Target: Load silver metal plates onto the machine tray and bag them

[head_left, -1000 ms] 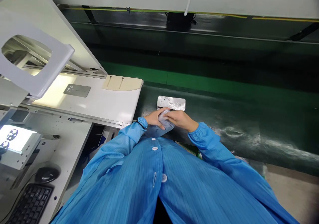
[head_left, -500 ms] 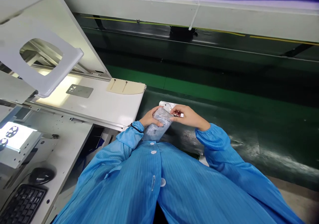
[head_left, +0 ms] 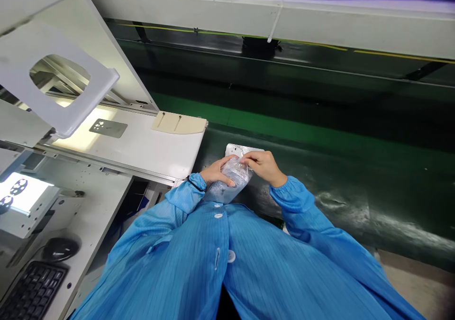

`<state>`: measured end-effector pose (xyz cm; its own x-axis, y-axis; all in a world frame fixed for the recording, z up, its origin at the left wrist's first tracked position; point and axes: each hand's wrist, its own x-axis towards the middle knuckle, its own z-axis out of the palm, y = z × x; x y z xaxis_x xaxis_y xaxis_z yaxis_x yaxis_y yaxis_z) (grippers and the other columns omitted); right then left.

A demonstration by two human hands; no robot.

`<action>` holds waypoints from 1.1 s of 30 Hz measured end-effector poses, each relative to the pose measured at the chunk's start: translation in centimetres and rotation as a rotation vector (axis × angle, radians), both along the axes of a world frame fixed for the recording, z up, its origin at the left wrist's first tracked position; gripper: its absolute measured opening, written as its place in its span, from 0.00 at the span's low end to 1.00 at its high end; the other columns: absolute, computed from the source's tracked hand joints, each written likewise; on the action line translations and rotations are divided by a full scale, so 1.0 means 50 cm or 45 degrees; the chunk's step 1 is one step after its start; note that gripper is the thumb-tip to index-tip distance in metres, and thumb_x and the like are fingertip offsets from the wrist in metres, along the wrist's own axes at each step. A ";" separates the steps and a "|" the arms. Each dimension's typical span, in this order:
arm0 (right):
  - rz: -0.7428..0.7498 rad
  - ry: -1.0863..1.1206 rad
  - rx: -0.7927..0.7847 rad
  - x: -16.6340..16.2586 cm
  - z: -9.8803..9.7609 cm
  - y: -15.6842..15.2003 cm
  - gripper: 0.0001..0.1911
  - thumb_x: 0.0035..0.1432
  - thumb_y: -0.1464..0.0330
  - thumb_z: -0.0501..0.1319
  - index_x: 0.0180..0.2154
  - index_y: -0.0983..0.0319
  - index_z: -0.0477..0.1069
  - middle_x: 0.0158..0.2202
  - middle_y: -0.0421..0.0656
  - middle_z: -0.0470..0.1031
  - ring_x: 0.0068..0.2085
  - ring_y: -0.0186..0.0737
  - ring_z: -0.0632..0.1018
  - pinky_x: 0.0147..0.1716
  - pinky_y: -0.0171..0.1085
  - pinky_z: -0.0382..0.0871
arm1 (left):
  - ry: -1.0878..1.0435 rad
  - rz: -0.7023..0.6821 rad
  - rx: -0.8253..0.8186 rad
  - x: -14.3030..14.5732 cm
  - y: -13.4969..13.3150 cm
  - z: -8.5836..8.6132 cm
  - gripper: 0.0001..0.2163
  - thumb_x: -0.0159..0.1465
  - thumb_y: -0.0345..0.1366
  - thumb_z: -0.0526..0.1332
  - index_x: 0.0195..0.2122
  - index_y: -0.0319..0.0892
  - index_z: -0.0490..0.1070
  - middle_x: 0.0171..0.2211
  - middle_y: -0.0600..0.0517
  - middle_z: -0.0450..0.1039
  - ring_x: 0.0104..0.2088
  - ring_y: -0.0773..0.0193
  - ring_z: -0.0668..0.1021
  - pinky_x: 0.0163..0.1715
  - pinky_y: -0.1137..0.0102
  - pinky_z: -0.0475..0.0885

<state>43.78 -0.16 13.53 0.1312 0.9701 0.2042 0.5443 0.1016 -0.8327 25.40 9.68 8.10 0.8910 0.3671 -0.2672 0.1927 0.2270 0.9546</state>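
My left hand (head_left: 218,172) is wrapped round a clear plastic bag (head_left: 227,187) close to my waist, its thumb lying across the front. Shiny film covers what is inside, so the contents are hard to make out. My right hand (head_left: 262,164) pinches the bag's upper edge between thumb and fingertips. Just beyond both hands lies a flat white piece (head_left: 231,149) with small dark holes near its corner, partly covered by the bag and fingers.
To the left, a grey phone back panel (head_left: 109,128) travels on a white belt surface (head_left: 156,154) ending in a cream guide plate (head_left: 178,123). A keyboard (head_left: 33,287), a mouse (head_left: 60,250) and a lit screen (head_left: 21,193) stand lower left. A green-black bench mat (head_left: 320,168) stretches right.
My right hand has shifted slightly left and down, and the film at the bag's edge is now bunched under its fingers. The grey panel has slid a little left.
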 end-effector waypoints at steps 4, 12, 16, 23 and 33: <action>0.078 0.093 -0.024 0.007 0.021 0.020 0.11 0.55 0.63 0.62 0.25 0.61 0.77 0.21 0.38 0.76 0.22 0.31 0.72 0.24 0.31 0.64 | -0.061 -0.090 -0.013 0.005 -0.010 0.026 0.53 0.34 0.36 0.77 0.63 0.33 0.57 0.56 0.41 0.66 0.56 0.52 0.68 0.58 0.64 0.59; 0.411 0.207 -0.218 0.017 0.066 0.071 0.11 0.51 0.61 0.65 0.27 0.63 0.78 0.23 0.41 0.78 0.27 0.34 0.76 0.28 0.33 0.68 | -0.116 0.091 -0.151 0.009 -0.038 0.023 0.44 0.28 0.31 0.77 0.50 0.35 0.66 0.40 0.49 0.71 0.41 0.60 0.71 0.47 0.66 0.64; 0.383 0.303 -0.229 0.039 0.082 0.043 0.18 0.50 0.56 0.66 0.39 0.62 0.79 0.34 0.45 0.81 0.35 0.39 0.79 0.35 0.37 0.72 | -0.235 0.252 -0.323 -0.009 -0.043 -0.017 0.46 0.28 0.30 0.77 0.54 0.38 0.66 0.45 0.46 0.73 0.45 0.57 0.72 0.49 0.65 0.64; 0.097 0.032 -0.221 -0.002 0.016 0.005 0.14 0.55 0.59 0.61 0.25 0.62 0.77 0.26 0.42 0.77 0.29 0.36 0.75 0.31 0.35 0.67 | -0.203 0.229 -0.267 -0.023 -0.050 -0.002 0.46 0.29 0.28 0.76 0.54 0.36 0.64 0.47 0.46 0.71 0.47 0.58 0.71 0.51 0.66 0.63; 0.083 0.037 -0.086 -0.027 0.021 0.051 0.12 0.55 0.64 0.60 0.24 0.62 0.75 0.24 0.39 0.74 0.28 0.33 0.72 0.30 0.33 0.63 | -0.092 0.033 -0.135 -0.031 -0.060 0.024 0.40 0.29 0.34 0.77 0.45 0.33 0.66 0.38 0.48 0.71 0.39 0.60 0.71 0.45 0.66 0.65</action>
